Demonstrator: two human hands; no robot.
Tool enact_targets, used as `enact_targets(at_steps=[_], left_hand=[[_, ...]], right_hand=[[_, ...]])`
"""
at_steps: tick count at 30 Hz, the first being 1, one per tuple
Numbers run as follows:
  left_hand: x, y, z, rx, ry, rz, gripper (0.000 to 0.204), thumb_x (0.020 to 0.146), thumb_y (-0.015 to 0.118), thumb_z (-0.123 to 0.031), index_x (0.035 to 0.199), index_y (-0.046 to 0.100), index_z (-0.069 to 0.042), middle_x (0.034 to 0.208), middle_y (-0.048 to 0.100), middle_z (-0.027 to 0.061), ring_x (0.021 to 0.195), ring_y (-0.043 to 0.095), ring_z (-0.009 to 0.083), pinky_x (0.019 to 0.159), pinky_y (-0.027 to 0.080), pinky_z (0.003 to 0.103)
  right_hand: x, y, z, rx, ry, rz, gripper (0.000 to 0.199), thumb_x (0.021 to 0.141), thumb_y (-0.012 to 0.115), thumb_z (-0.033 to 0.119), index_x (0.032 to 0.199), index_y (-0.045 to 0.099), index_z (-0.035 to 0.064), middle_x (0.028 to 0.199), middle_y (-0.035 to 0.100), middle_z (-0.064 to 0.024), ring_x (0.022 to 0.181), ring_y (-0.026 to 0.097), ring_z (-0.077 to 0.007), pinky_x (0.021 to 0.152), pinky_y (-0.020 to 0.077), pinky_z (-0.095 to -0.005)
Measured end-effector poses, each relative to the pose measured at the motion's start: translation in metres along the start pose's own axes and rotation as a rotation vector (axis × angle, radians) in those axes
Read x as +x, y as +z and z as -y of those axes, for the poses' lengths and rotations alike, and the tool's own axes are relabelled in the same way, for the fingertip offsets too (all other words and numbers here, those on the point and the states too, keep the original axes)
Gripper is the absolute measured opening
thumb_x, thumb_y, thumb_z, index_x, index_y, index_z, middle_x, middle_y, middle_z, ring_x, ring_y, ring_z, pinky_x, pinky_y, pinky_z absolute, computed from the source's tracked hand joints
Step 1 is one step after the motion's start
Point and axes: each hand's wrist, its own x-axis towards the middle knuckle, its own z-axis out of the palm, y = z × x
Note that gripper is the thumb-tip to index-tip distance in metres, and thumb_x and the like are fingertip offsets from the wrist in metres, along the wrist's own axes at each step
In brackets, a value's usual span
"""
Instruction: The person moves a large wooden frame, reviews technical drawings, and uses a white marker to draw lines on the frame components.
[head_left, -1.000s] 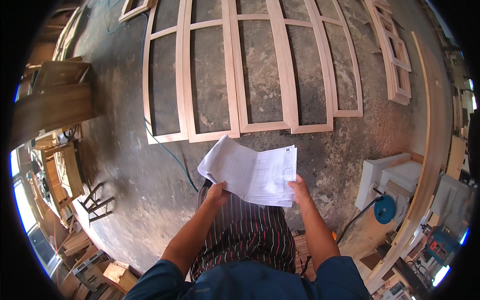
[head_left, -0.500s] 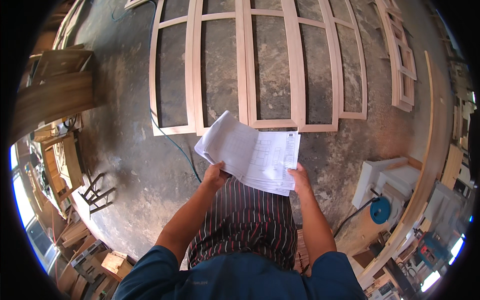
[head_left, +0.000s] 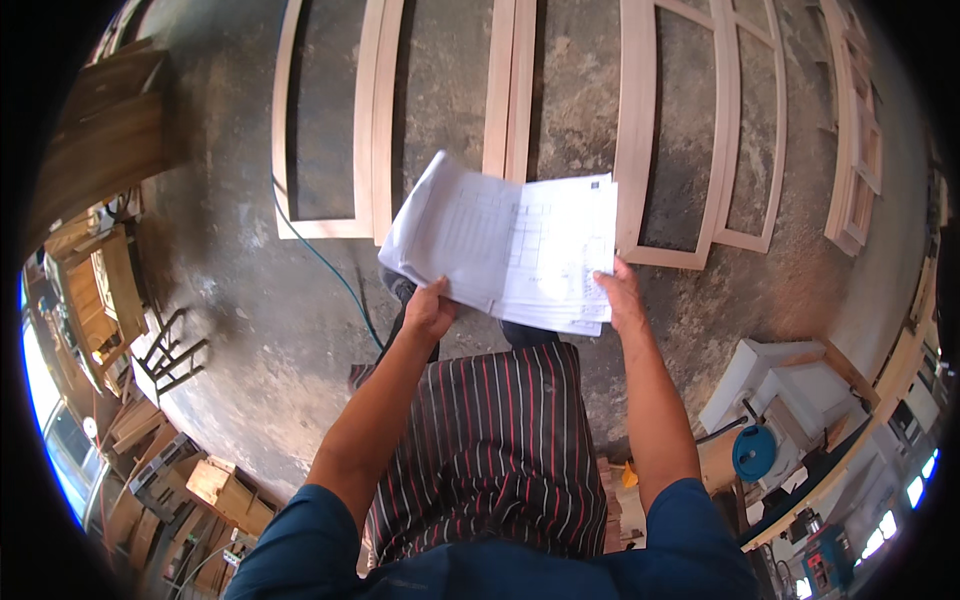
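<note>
A stack of white drawing sheets [head_left: 555, 250] is spread out in front of me, its left pages folded over and curling up. Printed line drawings show on the right-hand page. My left hand [head_left: 430, 308] grips the lower left edge with the thumb on top. At the right edge my right hand [head_left: 622, 295] pinches the sheets, thumb over the page. Beyond the papers, pale wooden frames [head_left: 367, 130] lie side by side on the floor, and the papers hide the near ends of the middle ones.
A thin blue-green hose [head_left: 335, 270] runs along the concrete floor [head_left: 240, 270] on the left. A dark stool [head_left: 172, 355] and wooden pieces stand farther left. To the right are a white box-like piece [head_left: 765, 375], a teal round object [head_left: 755, 452] and stacked frames [head_left: 852, 180].
Both hands have moved the papers forward, away from my body, with my arms stretched farther. The frames appear larger and spread wider in view. Both hands keep their hold.
</note>
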Motion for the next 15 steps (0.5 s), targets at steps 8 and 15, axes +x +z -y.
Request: enact_targets(at_steps=[8,15], left_hand=[[0.109,-0.015,0.068,-0.125,-0.115,0.15,0.026,0.097,0.055,-0.004,0.121,0.052,-0.009,0.115,0.061,0.0026,0.108,0.06,0.0185,0.098,0.05,0.037],[0.205,-0.02,0.105,-0.103,-0.161,0.114,0.026,0.099,0.05,-0.006,0.125,0.05,-0.008,0.116,0.06,0.0073,0.109,0.059,0.0231,0.098,0.049,0.044]], right_hand=[[0.061,-0.039,-0.073,0.159,-0.122,-0.192,0.036,0.09,0.052,-0.006,0.126,0.053,-0.0043,0.117,0.064,-0.0119,0.104,0.062,-0.0194,0.09,0.0487,-0.0335],[0.14,-0.057,-0.138,0.207,-0.194,-0.348,0.028,0.09,0.054,-0.004,0.119,0.057,-0.0024,0.112,0.066,-0.0095,0.1,0.061,-0.0158,0.091,0.0469,-0.0306]])
